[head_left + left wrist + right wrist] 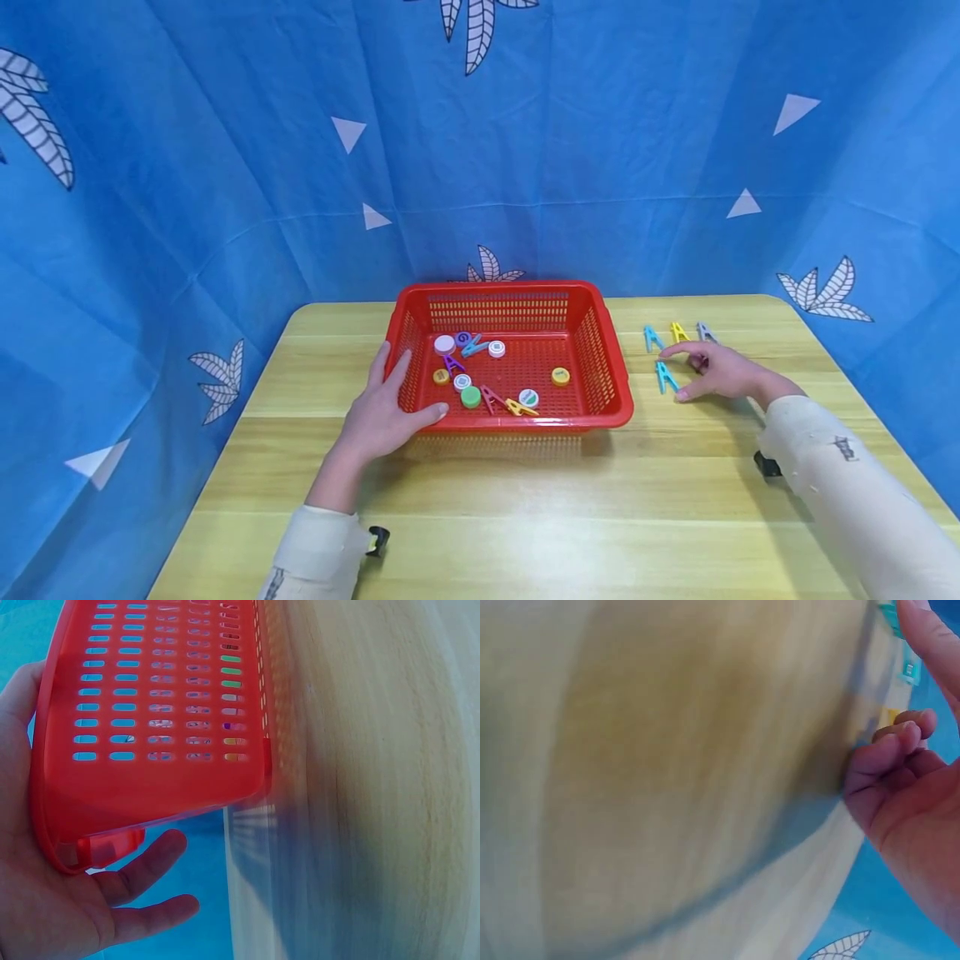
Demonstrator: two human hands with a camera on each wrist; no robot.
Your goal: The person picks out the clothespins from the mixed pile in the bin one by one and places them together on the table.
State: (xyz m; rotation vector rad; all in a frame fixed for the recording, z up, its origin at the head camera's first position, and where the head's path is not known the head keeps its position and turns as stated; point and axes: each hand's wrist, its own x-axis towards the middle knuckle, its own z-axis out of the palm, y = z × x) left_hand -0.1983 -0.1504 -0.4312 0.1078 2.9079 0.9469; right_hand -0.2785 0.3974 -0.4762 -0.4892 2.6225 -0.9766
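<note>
My left hand (381, 421) rests at the front left corner of a red plastic basket (517, 422), fingers spread over the left rim and thumb along the front rim. In the left wrist view, two loosely bent fingers (154, 862) show below the basket's corner. Over the table to the right, my right hand (716, 372) reaches to a light-blue clothespin (665, 377). The index fingertip is near one end of it and the thumb near the other, with the remaining fingers curled. Blue (652, 337), yellow (679, 332) and grey clothespins (706, 332) lie just beyond.
Inside the basket are several bottle caps, among them a green cap (471, 397) and a yellow cap (560, 377), plus clothespins in blue, purple, red and yellow. The wooden table (510, 508) ends at a blue patterned cloth (600, 150) behind and at both sides.
</note>
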